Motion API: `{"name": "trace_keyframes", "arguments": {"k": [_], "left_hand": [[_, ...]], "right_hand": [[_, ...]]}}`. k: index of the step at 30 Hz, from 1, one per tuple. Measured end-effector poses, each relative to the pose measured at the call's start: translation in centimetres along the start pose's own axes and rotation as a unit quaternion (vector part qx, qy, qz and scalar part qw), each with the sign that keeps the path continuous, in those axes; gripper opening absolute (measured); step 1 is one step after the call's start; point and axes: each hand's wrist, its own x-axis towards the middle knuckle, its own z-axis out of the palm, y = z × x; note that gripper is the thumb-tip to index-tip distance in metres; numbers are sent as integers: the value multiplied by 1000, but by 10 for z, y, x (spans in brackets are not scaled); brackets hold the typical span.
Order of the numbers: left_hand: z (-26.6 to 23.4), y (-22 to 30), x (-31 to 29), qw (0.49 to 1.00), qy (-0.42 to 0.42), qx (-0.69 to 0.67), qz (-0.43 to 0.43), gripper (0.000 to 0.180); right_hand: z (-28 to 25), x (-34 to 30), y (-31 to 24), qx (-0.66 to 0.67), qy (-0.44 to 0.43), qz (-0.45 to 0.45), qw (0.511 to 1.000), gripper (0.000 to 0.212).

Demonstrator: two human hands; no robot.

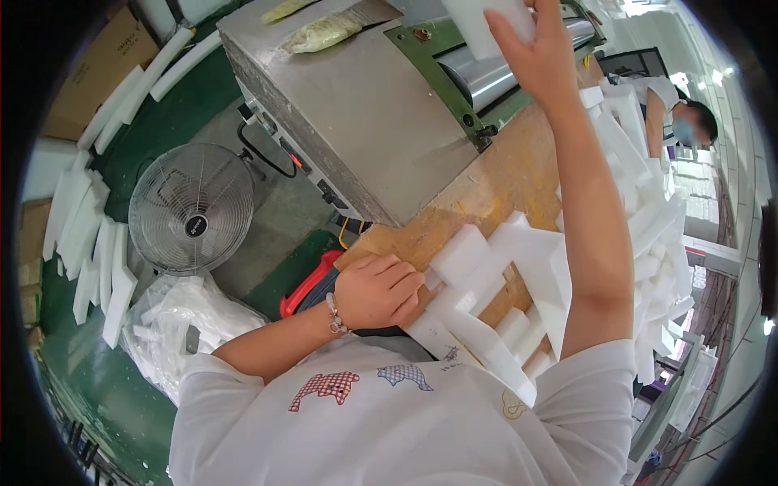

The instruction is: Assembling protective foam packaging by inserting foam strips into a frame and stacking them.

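Note:
My right hand reaches far out over the roller machine, its thumb and fingers around a white foam block. The block's upper part is cut off by the picture's edge. Below it lies the machine's shiny metal roller, set in a green frame. My left hand, with a beaded bracelet on the wrist, rests curled at the near edge of the wooden table. Its fingers are closed and the palm is hidden. White foam pieces lie just right of it.
A metal machine housing carries a plastic-wrapped bundle. At left stand a floor fan and a clear bag of foam scraps. More foam is piled at right, near another person. A red handle juts out below the table.

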Motion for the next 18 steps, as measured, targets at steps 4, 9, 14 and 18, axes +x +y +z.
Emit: {"name": "trace_keyframes", "arguments": {"k": [4,9,14,18], "left_hand": [[1,1,-4,1000,10,-8,-11,12],[2,2,1,999,34,-14,-9,15],[2,3,0,1000,23,-10,-11,14],[5,2,2,1000,26,-10,-8,14]], "right_hand": [[-12,-47,-15,104,11,-86,991,48],[-27,-41,2,97,17,-92,991,46],[-4,2,1,47,-62,30,997,45],[28,36,15,53,-146,61,986,46]]}}
